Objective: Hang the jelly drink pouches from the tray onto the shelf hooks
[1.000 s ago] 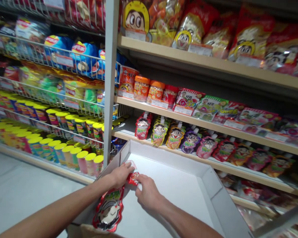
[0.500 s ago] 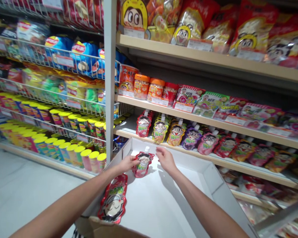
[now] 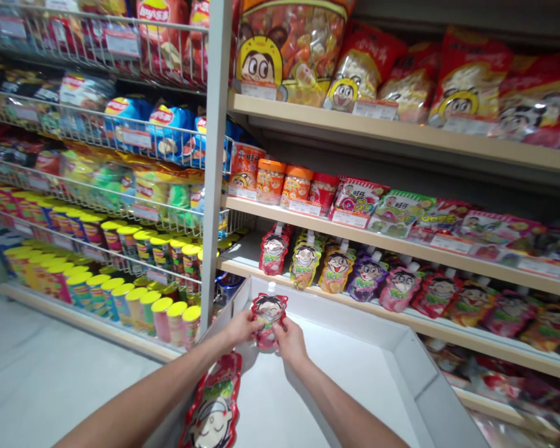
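A red spouted drink pouch [image 3: 267, 311] with a cartoon face and white cap is held upright above the far left part of a white box [image 3: 336, 398]. My left hand [image 3: 241, 328] pinches its left edge, fingers closed. On its right edge my right hand [image 3: 290, 341] is closed too, thumb over the front. Another red pouch [image 3: 213, 404] lies in the box below my left forearm, its face upside down to me. Just beyond the box, a row of spouted pouches in several colours stands on a shelf, a red pouch [image 3: 275, 251] at its left end.
A grey post [image 3: 216, 162] rises left of the box. Wire racks of chip bags and yellow-lidded canisters [image 3: 116, 302] stand to the left. Above the pouches, a shelf edge [image 3: 382, 227] carries jars and candy bags. Pale floor [image 3: 51, 373] shows at lower left.
My right hand has come leftward and closed on the pouch's right edge. My left hand still holds it. The view has tilted up slightly.
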